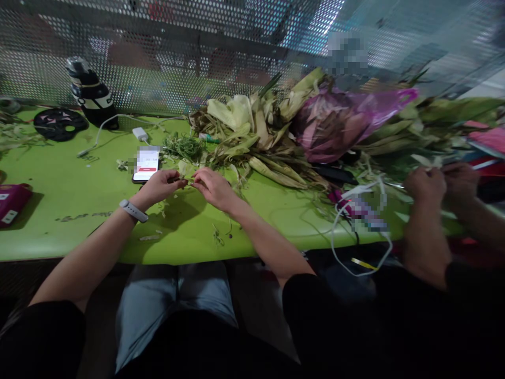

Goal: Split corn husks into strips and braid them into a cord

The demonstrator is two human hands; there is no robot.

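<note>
Above the green table, my left hand and my right hand meet with their fingertips pinched close together. Between them is a thin, pale strip of corn husk, small and partly hidden by the fingers. A phone with a lit screen lies just beyond my left hand. Behind my hands is a small heap of thin green strips. Farther right spreads a large pile of dry corn husks. Loose shreds lie near the front edge.
A pink plastic bag rests on the husks. On the left are a dark bottle, a black fan-shaped object and a magenta box. White cables hang over the edge at right, beside another person's hands. A perforated metal panel stands behind.
</note>
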